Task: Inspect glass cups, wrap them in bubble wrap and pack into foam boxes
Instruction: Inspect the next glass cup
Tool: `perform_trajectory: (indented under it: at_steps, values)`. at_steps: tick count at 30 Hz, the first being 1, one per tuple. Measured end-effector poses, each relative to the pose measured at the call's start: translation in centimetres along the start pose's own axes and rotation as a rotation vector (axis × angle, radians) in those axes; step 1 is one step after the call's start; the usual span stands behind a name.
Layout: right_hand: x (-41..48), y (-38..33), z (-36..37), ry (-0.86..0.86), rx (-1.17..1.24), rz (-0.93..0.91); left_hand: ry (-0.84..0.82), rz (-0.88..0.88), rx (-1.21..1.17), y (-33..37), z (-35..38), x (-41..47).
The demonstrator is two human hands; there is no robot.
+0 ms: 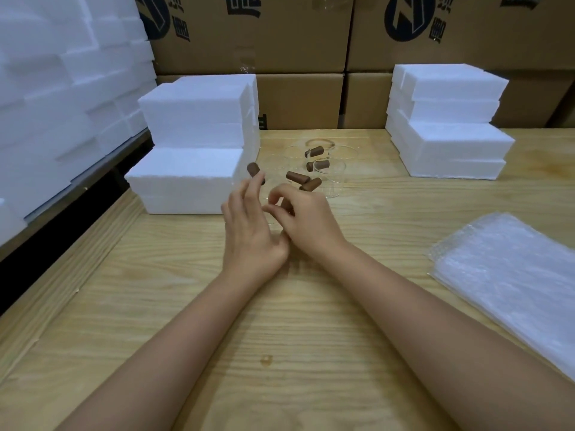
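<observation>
Apparently right hand (308, 225) pinches one of five glass cups (333, 178); left hand (249, 231) has its grip open.

Glass cups (334, 178) are sitting between left foam boxes (193, 169) and right foam boxes (451, 141); bubble wrap (510, 275) is lying front-right; cartons (298, 101) are standing behind.

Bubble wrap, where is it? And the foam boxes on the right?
bubble wrap (510, 275): head view, middle of the top sheet.
foam boxes on the right (451, 80): head view, top of the highest box.
</observation>
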State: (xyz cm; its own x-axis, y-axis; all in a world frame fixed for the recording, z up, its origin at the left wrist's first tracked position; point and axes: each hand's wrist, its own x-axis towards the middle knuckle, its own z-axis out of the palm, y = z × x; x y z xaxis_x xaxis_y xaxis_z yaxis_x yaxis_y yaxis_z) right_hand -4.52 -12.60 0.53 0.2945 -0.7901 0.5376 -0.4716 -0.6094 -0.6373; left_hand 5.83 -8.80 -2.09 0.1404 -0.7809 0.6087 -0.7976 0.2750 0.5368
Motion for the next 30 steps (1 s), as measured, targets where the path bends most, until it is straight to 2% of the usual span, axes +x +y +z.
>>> perform_trajectory:
  at_steps: [5, 9, 11, 14, 17, 20, 25, 30]
  values:
    - [-2.9, -0.8, -2.4, 0.169, 0.035, -0.035, 0.033, -0.089, -0.267, 2.6, 0.7, -0.7]
    - [-4.5, -0.7, -4.3, 0.313, 0.073, -0.061, 0.035, -0.267, -0.509, 5.2, 1.9, -0.6]
    - [-4.7, 0.3, -5.7, 0.452, 0.116, 0.012, -0.008, -0.283, -0.615, 5.9, 2.8, -0.7]
    - [-4.6, 2.8, -7.9, 0.596, 0.174, 0.253, -0.146, -0.279, -0.782, 6.4, 3.6, -0.9]
    - [-4.9, 4.9, -8.9, 0.483, 0.335, 0.418, -0.308, -0.252, -0.864, 6.4, 3.3, -1.0]
    - [-4.7, 5.2, -8.7, 0.401, 0.406, 0.393, -0.38, -0.247, -0.941, 6.1, 2.6, -0.7]
    - [-4.3, 5.1, -8.0, 0.424, 0.465, 0.407, -0.372, -0.247, -0.961, 5.5, 2.1, -0.2]
    - [-4.2, 4.4, -6.8, 0.524, 0.428, 0.438, -0.365, -0.296, -0.968, 4.8, 2.9, 0.1]
